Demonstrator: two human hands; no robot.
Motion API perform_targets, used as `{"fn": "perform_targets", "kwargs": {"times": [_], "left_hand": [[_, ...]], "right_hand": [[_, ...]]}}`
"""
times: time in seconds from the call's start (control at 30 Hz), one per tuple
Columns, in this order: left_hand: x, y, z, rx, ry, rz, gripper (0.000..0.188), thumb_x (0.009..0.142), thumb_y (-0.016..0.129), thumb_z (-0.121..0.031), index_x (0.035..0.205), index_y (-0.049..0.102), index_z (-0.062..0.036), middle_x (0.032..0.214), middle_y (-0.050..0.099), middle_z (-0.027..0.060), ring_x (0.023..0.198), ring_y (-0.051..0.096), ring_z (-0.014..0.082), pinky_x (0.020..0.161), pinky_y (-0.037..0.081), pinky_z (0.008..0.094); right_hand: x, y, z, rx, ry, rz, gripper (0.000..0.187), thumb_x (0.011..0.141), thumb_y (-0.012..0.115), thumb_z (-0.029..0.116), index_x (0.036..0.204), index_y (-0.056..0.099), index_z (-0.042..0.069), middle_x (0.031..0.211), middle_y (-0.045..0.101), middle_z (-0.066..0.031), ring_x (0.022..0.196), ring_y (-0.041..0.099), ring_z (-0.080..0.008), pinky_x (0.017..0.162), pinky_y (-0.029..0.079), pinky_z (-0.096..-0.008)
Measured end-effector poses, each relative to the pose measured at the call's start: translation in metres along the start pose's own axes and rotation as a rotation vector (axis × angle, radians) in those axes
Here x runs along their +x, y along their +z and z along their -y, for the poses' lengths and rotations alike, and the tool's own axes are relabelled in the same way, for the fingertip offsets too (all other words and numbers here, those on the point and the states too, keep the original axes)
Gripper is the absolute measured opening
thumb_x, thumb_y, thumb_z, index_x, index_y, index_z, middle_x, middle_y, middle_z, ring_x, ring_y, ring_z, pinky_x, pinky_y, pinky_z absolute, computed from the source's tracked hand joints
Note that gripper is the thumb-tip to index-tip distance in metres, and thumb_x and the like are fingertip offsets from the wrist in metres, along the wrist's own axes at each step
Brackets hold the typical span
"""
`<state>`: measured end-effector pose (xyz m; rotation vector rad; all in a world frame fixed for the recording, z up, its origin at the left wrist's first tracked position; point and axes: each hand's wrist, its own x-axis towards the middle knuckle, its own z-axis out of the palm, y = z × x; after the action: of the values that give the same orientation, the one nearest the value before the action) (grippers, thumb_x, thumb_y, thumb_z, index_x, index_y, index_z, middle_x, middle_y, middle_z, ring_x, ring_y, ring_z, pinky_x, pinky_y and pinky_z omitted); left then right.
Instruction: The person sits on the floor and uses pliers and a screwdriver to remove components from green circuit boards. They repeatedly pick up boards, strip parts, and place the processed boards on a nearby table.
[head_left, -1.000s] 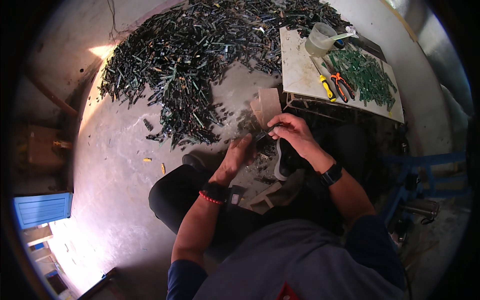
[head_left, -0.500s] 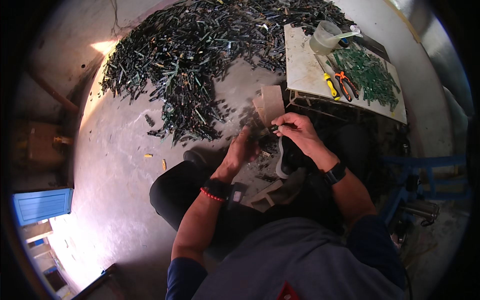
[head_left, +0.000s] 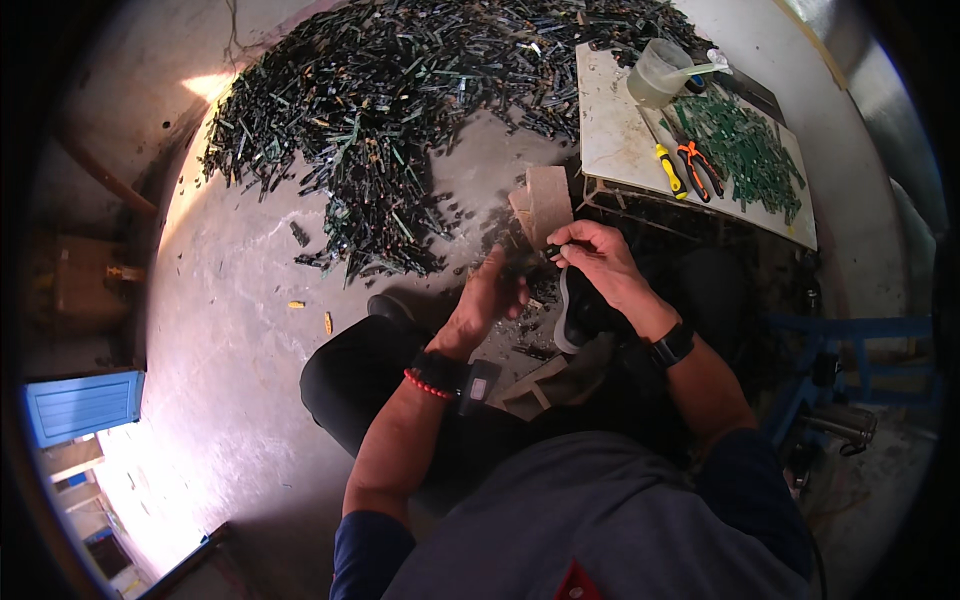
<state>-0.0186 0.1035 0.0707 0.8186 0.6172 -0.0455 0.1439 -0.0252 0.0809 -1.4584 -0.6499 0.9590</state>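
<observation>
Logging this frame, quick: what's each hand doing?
Left hand: blurred, grip cannot be told.
Right hand: closed on a small dark piece.

Heap of scrap strips point(head_left: 400, 110) on the floor point(head_left: 230, 330), ahead and to the left of the seated person – low board point(head_left: 620, 140) ahead and to the right. On the board: cup point(head_left: 658, 72) at the far edge, screwdriver point(head_left: 670, 170) and pliers point(head_left: 700, 168) side by side, sorted strips point(head_left: 750, 150) to their right. Both hands point(head_left: 590, 260) meet between heap and board
</observation>
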Motion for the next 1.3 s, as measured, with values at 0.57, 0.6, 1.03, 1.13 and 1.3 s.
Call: {"fn": "perform_targets", "kwargs": {"times": [0.57,0.6,1.03,1.13,1.3], "left_hand": [[0.002,0.0,0.004,-0.036,-0.07,0.156,0.046,0.096,0.029,-0.044,0.083,0.051,-0.0068,0.063,0.053,0.0068,0.052,0.045,0.0162,0.051,0.034,0.0256],[0.001,0.001,0.004,-0.022,-0.067,0.152,0.046,0.096,0.029,-0.044,0.083,0.051,-0.0069,0.063,0.053,0.0068,0.052,0.044,0.0161,0.051,0.034,0.0255],[0.004,0.002,0.007,0.043,-0.023,0.129,0.048,0.096,0.029,-0.048,0.082,0.051,-0.0076,0.066,0.053,0.0052,0.055,0.045,0.0145,0.053,0.035,0.0247],[-0.003,0.005,0.003,0.11,0.055,0.106,0.049,0.096,0.029,-0.049,0.084,0.053,-0.0072,0.067,0.053,0.0041,0.055,0.046,0.0136,0.053,0.036,0.0246],[-0.006,0.01,-0.001,0.099,0.094,0.085,0.05,0.096,0.028,-0.049,0.088,0.053,-0.0066,0.069,0.053,0.0035,0.057,0.046,0.0125,0.054,0.037,0.0246]], "right_hand": [[0.001,0.009,0.001,-0.22,-0.074,-0.034,0.018,0.085,0.049,-0.003,0.099,0.061,0.0,0.085,0.063,-0.0027,0.065,0.059,-0.008,0.063,0.049,-0.0216],[0.0,0.01,0.002,-0.232,-0.084,-0.032,0.018,0.085,0.049,-0.003,0.099,0.061,0.0,0.085,0.063,-0.003,0.065,0.059,-0.0082,0.063,0.049,-0.0217],[-0.008,0.025,0.005,-0.221,-0.234,-0.171,0.026,0.082,0.057,0.003,0.107,0.054,0.002,0.092,0.062,-0.0051,0.075,0.06,-0.0112,0.061,0.049,-0.0248],[-0.011,0.026,0.002,0.017,-0.016,-0.236,0.024,0.081,0.059,0.004,0.104,0.053,0.002,0.094,0.061,-0.006,0.074,0.059,-0.0119,0.059,0.048,-0.0252],[-0.016,0.036,0.011,0.199,0.175,-0.211,0.012,0.084,0.059,0.012,0.091,0.053,0.006,0.086,0.061,-0.0045,0.07,0.058,-0.0106,0.058,0.042,-0.0235]]}}
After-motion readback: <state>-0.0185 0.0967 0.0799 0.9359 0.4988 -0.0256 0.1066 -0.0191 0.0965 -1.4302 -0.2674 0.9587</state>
